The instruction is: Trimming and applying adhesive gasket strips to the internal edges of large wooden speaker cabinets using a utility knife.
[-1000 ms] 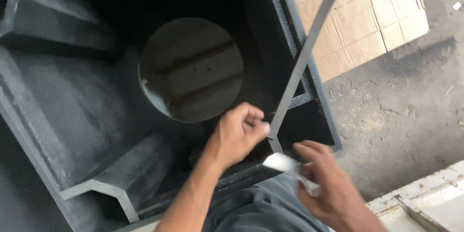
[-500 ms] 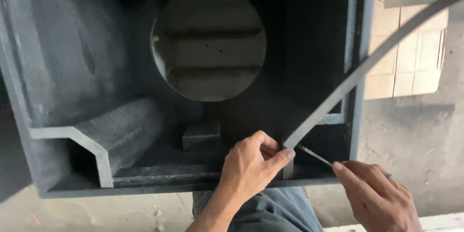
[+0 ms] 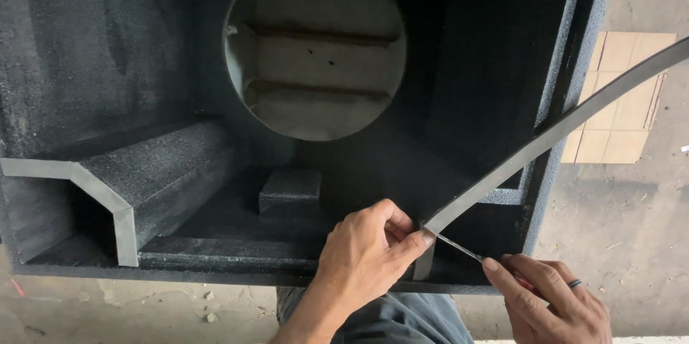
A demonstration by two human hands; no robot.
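One long grey strip (image 3: 552, 136) runs from the middle of the view up towards two o'clock, bending in a shallow arc until it leaves the frame at the right edge. Your left hand (image 3: 366, 251) sits at six o'clock, thumb and forefinger closed in a pinch on the strip's lower end. Your right hand (image 3: 549, 304), at five o'clock, is curled around a thin metal blade (image 3: 459, 247), its tip touching the strip just beside your left fingertips. A dark ring (image 3: 575, 284) is on one right finger. Behind both hands lies an open black textured box (image 3: 560, 64), filling most of the view, with a round hole (image 3: 316, 46) at twelve o'clock, an angled inner panel (image 3: 143, 179) at nine o'clock and a small block (image 3: 289, 190) near the centre. Flattened cardboard (image 3: 624, 100) lies on the concrete floor (image 3: 631, 229) at three o'clock.
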